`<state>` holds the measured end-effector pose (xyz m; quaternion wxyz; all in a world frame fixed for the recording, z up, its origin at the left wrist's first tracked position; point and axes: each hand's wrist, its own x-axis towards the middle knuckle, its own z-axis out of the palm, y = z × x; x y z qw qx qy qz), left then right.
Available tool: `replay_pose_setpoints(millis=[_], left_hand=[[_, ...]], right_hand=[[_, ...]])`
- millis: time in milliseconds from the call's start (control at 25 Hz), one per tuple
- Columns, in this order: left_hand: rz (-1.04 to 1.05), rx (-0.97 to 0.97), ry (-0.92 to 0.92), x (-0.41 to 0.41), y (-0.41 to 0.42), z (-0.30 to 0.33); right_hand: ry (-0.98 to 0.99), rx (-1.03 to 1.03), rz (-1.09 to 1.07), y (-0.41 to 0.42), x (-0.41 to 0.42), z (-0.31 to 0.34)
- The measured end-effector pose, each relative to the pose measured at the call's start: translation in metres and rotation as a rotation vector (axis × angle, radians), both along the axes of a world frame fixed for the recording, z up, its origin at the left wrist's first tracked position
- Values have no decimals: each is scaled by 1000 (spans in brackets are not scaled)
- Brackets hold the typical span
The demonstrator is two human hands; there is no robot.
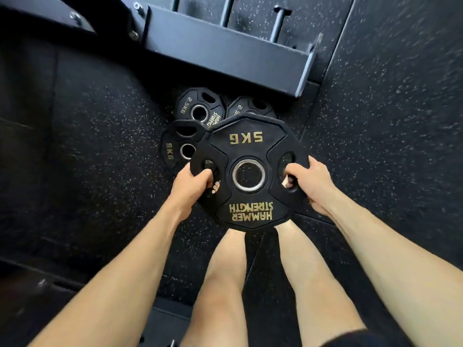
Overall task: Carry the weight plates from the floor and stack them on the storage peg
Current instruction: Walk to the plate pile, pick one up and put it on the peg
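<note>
Speckled black rubber gym floor [375, 121] beneath me — my left hand [191, 187] and right hand [312, 185] clamp fingers through a matte, many-sided 5 kg plate's [248, 146] grip slots.

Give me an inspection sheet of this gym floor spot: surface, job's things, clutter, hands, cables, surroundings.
Surface: dark speckled rubber floor, laid in tiles with visible seams.
Job's things: held 5KG plate lifted above the floor; second 5KG plate and two 2.5KG plates lying flat below; storage pegs bare where visible.
Clutter: nothing seen.
Hands: left hand and right hand each grip the held plate through a side handle slot.
Cables: nothing seen.
Surroundings: dark steel rack beam above the plates; the person's bare legs below.
</note>
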<state>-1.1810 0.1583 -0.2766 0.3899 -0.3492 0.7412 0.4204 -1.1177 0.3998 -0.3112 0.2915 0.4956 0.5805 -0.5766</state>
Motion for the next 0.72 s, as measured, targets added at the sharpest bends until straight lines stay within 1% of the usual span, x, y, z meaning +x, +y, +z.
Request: replay_pose_setpoints(millis=[80,120,240,320,360,440,560,640,720], left_hand=[[217,100,24,11,4,59],[287,139,54,16,5,94],[446,261,177,28,2,195],[510,386,238,37,-6,253],[524,455,261,42,-10,279],[470,540,354,50,-19,328],[386,529,556,69,-29,399],[403,500,665,84,-33,435],[466,449,746,100,-36,458]], right_hand=[[96,10,-22,-1,1,63],[135,1,-38,-3,1,101],[228,-42,-99,-9,4,208],[300,-83,-127,-11,6,271],[336,-100,-118,-11,8,300],[406,-107,-73,-14,8,353],[494,-70,-15,-22,9,427],[568,-56,17,-31,12,465],[651,-66,59,-40,12,492]])
